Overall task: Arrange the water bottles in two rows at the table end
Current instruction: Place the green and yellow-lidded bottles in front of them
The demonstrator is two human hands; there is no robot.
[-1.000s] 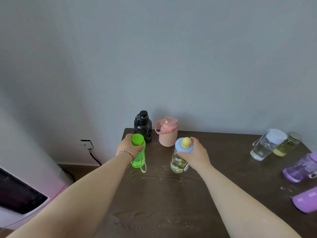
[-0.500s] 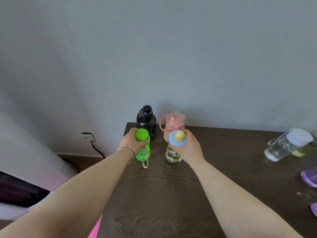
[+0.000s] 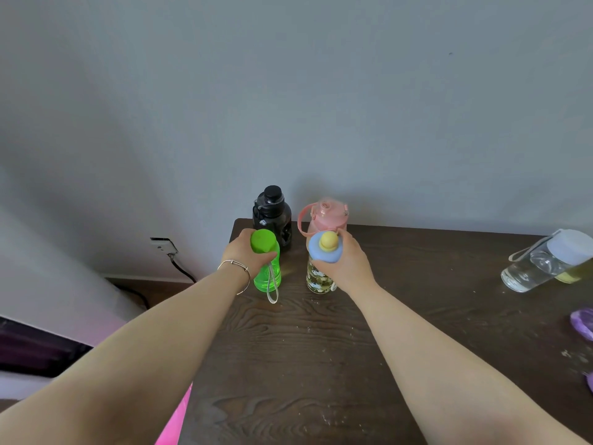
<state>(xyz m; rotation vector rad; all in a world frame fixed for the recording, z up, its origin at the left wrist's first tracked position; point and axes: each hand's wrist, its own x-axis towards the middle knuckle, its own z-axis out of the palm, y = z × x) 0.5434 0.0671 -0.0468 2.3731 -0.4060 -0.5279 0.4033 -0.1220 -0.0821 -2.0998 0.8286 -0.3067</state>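
At the left end of the dark wooden table [image 3: 321, 348], a black bottle [image 3: 272, 213] and a pink bottle [image 3: 327, 215] stand side by side against the wall. My left hand [image 3: 245, 252] grips the top of a green bottle [image 3: 268, 268], upright just in front of the black one. My right hand [image 3: 345, 261] grips a patterned bottle with a blue-and-yellow lid [image 3: 322, 252], upright in front of the pink one. Both bottle bases look down on the table.
At the right, a clear bottle with a white lid [image 3: 542, 261] and a yellowish bottle [image 3: 574, 273] lie near the wall. A purple bottle [image 3: 582, 322] lies at the right edge. A wall socket with a cable [image 3: 163, 245] is left of the table.
Both hands have carried the green and patterned bottles farther toward the wall, closing the gap to the black and pink bottles. The view shifted left.
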